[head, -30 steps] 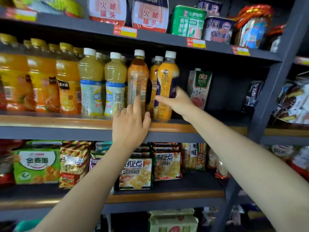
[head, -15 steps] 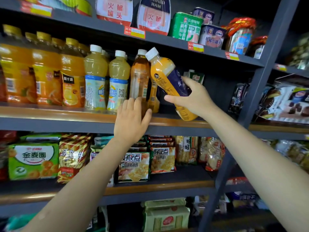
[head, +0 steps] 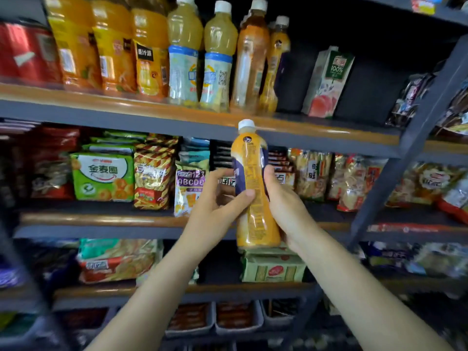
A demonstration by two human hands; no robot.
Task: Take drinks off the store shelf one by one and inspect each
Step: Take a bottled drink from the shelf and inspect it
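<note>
So the bottle (head: 254,193) was off the shelf (head: 152,115), upright in front of the snack rows, right hand (head: 283,206) wrapped round it and left hand (head: 217,203) pinching the label side. Best bet: turn it slowly, keep the print facing you.

Dark grey shelving (head: 141,117) with wood-toned front edges, filling the frame. Top board: red cans (head: 25,51) at upper left, orange juice bottles (head: 111,44), pale yellow bottles (head: 202,59), amber bottles (head: 253,59), a juice carton (head: 329,82) at upper right. Middle board: snack bags (head: 102,176). Lower board: cracker packs (head: 273,268).
</note>
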